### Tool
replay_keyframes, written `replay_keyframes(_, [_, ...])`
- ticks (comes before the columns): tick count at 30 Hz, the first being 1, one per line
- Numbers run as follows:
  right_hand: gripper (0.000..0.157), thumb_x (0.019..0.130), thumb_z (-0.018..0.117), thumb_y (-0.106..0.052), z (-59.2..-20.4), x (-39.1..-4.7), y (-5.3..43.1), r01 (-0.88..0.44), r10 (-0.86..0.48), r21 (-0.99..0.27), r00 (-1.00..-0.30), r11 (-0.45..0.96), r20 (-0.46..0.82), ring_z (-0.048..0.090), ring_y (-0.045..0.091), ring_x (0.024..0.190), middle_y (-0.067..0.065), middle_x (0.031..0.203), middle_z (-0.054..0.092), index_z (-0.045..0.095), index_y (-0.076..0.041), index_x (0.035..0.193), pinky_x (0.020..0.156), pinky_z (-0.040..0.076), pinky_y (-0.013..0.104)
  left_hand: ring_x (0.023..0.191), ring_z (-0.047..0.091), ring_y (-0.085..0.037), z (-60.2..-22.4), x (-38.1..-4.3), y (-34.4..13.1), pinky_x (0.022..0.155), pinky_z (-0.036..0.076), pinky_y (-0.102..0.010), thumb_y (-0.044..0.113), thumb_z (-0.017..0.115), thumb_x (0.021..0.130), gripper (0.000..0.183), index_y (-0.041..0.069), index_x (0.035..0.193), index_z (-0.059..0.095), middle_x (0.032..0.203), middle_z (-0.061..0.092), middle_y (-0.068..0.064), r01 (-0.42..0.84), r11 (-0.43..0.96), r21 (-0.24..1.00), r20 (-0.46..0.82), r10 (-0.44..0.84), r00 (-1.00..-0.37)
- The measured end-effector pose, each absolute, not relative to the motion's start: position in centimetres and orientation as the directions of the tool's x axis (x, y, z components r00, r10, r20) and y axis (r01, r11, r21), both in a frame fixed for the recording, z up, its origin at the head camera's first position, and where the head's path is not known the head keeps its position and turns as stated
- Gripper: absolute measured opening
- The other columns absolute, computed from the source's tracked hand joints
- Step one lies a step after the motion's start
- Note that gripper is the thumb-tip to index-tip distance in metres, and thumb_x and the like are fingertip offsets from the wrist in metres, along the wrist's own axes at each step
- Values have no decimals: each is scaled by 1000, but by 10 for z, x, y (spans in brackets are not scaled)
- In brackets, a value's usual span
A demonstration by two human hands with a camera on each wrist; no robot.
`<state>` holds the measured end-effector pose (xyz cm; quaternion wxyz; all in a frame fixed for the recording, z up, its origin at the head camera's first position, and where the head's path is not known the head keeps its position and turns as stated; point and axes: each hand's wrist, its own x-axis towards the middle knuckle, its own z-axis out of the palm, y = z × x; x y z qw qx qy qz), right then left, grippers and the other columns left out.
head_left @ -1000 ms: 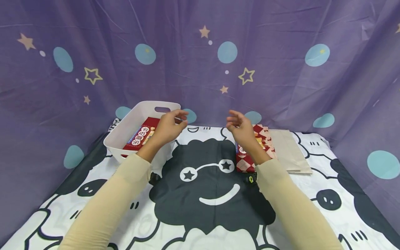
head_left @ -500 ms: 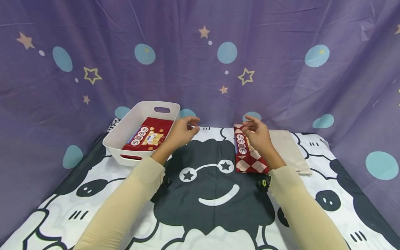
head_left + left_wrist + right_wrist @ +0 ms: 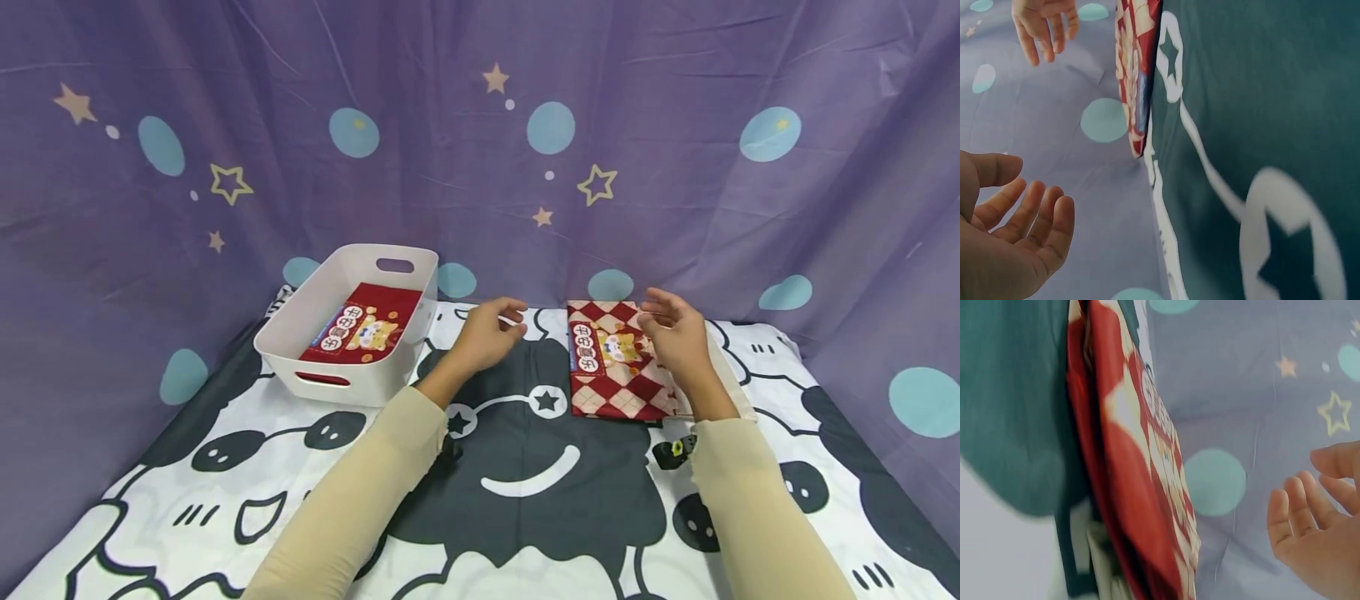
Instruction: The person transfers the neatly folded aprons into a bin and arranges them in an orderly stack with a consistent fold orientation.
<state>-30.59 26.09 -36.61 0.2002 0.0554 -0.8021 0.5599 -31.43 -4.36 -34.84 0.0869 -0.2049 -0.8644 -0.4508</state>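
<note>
Over the dark sheep print, my left hand [image 3: 487, 335] hovers with loosely bent fingers and holds nothing; the left wrist view shows the same hand [image 3: 1019, 231] with a gap between thumb and fingers. My right hand [image 3: 678, 342] is above the right side of a folded red-and-cream checked cloth item [image 3: 611, 392], which has a cartoon bear print and a label. In the right wrist view that hand [image 3: 1319, 519] is apart from the checked item [image 3: 1141, 456]. A beige folded piece [image 3: 731, 375] lies beside and partly under the checked item, mostly hidden by my right hand.
A white plastic bin [image 3: 375, 383] with handle holes stands at the left, holding a red folded item [image 3: 375, 333] with a similar bear print. The table cover [image 3: 217, 508] has a black-and-white cartoon print. Behind hangs a purple curtain [image 3: 465, 192] with stars and dots.
Both hands have moved to the right: the left away from the bin, the right across the checked item towards the beige piece. Neither has taken hold of anything.
</note>
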Motion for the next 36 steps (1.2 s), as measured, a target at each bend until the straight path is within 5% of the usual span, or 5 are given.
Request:
replay_keyframes(9, [46, 103, 61, -9, -368, -294, 301, -209, 177, -906, -941, 368, 289, 64, 0, 97, -12, 106, 62, 51, 5, 145, 78, 56, 15, 92, 70, -25, -369, -318, -15, 71, 55, -26, 5, 70, 94, 28, 5, 123, 70, 104, 73, -11, 285, 390, 876, 195, 255, -947])
replay_keyframes(16, [48, 104, 57, -9, -377, -294, 317, -143, 140, -929, -970, 341, 200, 63, -5, 88, -19, 95, 63, 45, 8, 148, 76, 58, 18, 98, 68, -32, -384, -320, 3, 63, 55, -27, 3, 67, 95, 31, 1, 126, 67, 104, 73, -11, 88, 283, 955, 15, 251, -968])
replay_keyframes(22, [49, 107, 52, -13, -383, -297, 320, -54, 85, -924, -992, 379, 92, 63, 0, 90, 9, 115, 68, 41, 9, 149, 79, 59, 24, 90, 68, -24, -393, -322, 17, 73, 62, -37, 4, 68, 95, 34, 0, 128, 66, 106, 70, -10, -52, 272, 961, -118, 231, -966])
replay_keyframes(26, [55, 108, 52, -22, -382, -297, 319, 31, 54, -913, -998, 406, -10, 64, 9, 98, 31, 141, 51, 38, 7, 152, 82, 59, 28, 85, 67, -25, -396, -326, 27, 72, 62, -37, 3, 68, 95, 34, 1, 129, 64, 102, 67, -11, -140, 234, 962, -193, 225, -955])
replay_keyframes(36, [55, 106, 53, -18, -379, -296, 316, 110, -36, -876, -989, 470, -144, 61, 8, 88, 21, 125, 58, 36, 12, 150, 75, 60, 25, 78, 62, -24, -402, -333, 41, 70, 62, -36, -1, 66, 96, 32, 0, 128, 61, 98, 59, -14, -233, 180, 956, -272, 235, -933])
